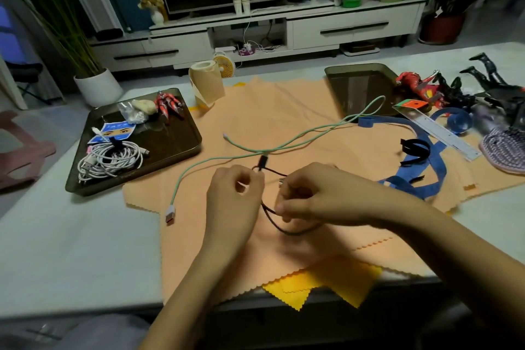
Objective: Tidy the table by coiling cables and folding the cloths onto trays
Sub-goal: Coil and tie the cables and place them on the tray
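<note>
A short black cable [277,226] loops between both hands above the orange cloths [255,119] spread over the table's middle. My left hand [233,199] pinches the cable just below its black plug [261,162]. My right hand [306,196] grips the cable's other strands with curled fingers. A mint-green cable [295,141] lies uncoiled across the cloths, its white plug [170,214] at the left. A yellow cloth [326,284] pokes out at the front edge. The left tray [170,150] holds a coiled white cable [109,160]. The right tray [358,85] holds only the green cable's far loop.
Toy figures [443,88], a ruler [437,126], blue straps [426,162], black ties [414,149] and a knitted slipper [505,150] crowd the right side. A tape roll [206,84] stands behind the cloths. The left tray also carries a small toy and packets.
</note>
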A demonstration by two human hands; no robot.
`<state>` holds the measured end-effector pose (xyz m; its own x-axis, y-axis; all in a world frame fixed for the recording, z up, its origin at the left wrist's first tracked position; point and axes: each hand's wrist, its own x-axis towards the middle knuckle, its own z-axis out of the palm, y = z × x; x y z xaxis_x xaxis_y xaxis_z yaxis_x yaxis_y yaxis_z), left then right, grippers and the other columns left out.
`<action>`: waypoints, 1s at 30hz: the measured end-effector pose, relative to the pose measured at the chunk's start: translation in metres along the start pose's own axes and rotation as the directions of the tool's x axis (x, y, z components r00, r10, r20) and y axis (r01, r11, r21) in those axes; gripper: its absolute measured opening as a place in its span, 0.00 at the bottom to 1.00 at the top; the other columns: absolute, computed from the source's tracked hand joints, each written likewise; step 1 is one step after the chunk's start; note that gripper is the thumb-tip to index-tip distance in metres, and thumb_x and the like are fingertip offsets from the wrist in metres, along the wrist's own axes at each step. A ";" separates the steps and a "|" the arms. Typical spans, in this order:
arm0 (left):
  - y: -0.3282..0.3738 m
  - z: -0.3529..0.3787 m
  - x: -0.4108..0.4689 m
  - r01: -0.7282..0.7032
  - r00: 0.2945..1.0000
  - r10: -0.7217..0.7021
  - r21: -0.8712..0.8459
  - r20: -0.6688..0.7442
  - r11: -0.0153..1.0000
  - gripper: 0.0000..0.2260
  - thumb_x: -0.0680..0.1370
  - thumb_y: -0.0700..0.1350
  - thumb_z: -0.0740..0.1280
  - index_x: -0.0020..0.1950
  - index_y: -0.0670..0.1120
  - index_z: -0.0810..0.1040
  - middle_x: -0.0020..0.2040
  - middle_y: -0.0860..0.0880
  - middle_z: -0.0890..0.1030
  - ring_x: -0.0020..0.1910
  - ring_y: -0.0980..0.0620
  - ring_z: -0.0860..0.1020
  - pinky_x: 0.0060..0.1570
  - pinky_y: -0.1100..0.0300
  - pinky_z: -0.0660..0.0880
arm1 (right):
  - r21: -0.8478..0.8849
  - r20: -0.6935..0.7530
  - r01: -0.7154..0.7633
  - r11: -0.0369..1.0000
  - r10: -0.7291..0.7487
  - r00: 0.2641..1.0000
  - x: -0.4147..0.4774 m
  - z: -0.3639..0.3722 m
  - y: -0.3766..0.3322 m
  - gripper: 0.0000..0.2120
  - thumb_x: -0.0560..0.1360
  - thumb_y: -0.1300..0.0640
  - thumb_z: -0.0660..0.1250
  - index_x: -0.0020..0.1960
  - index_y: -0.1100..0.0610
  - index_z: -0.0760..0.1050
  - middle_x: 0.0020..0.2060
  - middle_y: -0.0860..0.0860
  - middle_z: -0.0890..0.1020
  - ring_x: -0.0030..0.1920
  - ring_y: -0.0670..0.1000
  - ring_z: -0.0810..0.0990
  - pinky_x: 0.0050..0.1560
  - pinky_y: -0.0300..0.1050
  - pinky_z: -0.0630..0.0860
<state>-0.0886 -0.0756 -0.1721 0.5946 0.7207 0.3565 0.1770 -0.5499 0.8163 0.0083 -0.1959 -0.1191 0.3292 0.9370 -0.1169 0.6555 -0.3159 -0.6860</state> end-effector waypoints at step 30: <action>0.008 -0.026 0.010 0.414 0.909 -0.286 -0.734 0.303 0.538 0.13 0.81 0.49 0.56 0.39 0.46 0.72 0.24 0.54 0.69 0.28 0.57 0.74 0.34 0.63 0.69 | 0.104 -0.019 0.101 0.989 -0.100 0.995 0.009 0.040 -0.008 0.12 0.78 0.49 0.62 0.50 0.58 0.75 0.34 0.49 0.80 0.34 0.44 0.77 0.40 0.38 0.73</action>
<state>-0.1019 -0.0615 -0.1501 0.7273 0.6847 -0.0471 -0.2347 0.3126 0.9205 -0.0209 -0.1790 -0.1436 0.2754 0.9607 -0.0340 0.6112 -0.2023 -0.7652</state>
